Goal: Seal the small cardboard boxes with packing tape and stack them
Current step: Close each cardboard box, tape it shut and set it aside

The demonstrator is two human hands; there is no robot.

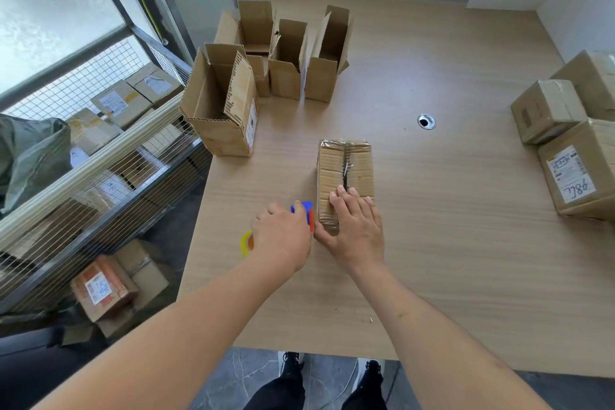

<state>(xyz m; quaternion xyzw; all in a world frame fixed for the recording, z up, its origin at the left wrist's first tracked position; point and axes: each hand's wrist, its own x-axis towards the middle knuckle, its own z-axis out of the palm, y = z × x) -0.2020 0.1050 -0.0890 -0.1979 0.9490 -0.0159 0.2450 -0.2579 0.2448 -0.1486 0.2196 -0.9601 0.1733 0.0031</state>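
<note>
On the table (449, 243), taped brown box (346, 173), right hand (354, 226) flat on it, left hand (283, 236) gripping tape dispenser (307, 211)

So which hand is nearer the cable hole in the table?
Right. The right hand presses on the closed box, below and left of the hole. The left hand grips the tape dispenser, farther left.

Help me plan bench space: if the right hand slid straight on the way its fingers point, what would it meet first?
The right hand lies on the small box; ahead comes its taped top, then bare table. Probably free.
</note>
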